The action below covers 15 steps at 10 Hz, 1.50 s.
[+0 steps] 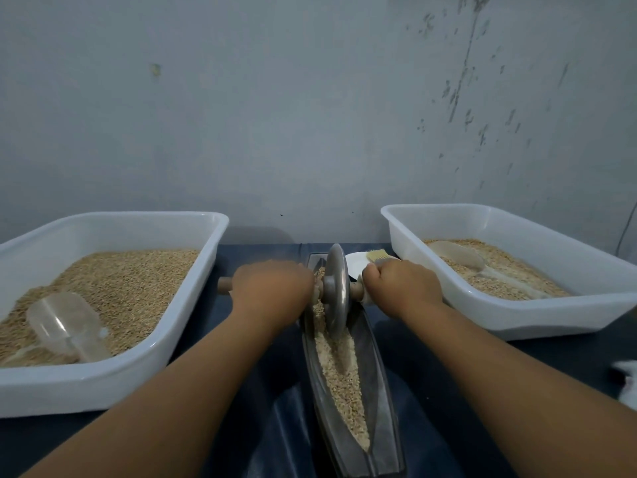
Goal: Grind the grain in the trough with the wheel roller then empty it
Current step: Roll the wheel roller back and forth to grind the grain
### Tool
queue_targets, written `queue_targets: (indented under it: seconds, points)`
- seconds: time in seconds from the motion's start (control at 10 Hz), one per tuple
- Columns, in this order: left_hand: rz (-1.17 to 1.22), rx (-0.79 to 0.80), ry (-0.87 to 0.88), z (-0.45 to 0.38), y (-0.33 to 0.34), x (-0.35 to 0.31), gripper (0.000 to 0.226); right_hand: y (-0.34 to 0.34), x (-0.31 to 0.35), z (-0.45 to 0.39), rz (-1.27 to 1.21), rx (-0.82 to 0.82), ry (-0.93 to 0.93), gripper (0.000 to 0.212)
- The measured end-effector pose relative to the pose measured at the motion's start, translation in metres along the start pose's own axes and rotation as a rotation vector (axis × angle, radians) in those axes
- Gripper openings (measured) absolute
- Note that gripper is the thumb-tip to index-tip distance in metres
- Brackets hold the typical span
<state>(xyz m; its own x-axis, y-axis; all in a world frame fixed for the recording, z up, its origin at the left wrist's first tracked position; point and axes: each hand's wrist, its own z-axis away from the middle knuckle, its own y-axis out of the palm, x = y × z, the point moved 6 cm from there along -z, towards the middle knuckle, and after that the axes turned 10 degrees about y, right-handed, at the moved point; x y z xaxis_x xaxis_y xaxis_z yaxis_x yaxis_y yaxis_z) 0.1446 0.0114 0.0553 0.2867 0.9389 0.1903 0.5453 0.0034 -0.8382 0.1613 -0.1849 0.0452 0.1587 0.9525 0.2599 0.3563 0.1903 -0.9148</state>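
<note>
Trough: the long narrow metal trough lies in the middle of the table, running away from the person; its near end is cut off by the lower frame edge.
Grain: crushed grain fills the groove along most of its length.
Wheel roller: the metal disc stands upright in the groove at the far part of the trough, on the grain, with a wooden axle passing through it sideways.
Left hand: the left hand is curled around the axle left of the disc; the axle end sticks out beyond it.
Right hand: the right hand grips the axle right of the disc; that end is hidden under the fingers.
Room at the sides: a white tray of grain stands near the trough on the left and another white tray on the right, each with a strip of dark table between it and the trough.
Scoops: a clear scoop lies in the left tray, another in the right.
Hard to make out: a white dish and a small brush behind the right hand are partly hidden; a white object at the right frame edge is blurred.
</note>
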Motion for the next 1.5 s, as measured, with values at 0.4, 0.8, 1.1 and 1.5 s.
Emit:
queue_targets:
  seconds: [0.4,0.8,1.1,1.5]
  points:
    - [0.061,-0.032,-0.056,0.052,-0.015,-0.01,0.042,-0.019,-0.007,0.045,0.183,0.072,-0.218,0.032]
    - [0.117,-0.098,-0.054,0.005,0.0,0.003,0.044,-0.003,0.009,-0.009,0.105,-0.07,-0.07,0.039]
    - [-0.035,-0.031,0.062,0.007,-0.003,-0.008,0.034,-0.002,0.005,-0.002,0.1,0.041,-0.056,0.033]
    - [0.121,-0.076,-0.034,0.041,-0.017,-0.013,0.044,-0.013,-0.015,0.039,0.148,0.088,-0.053,0.044]
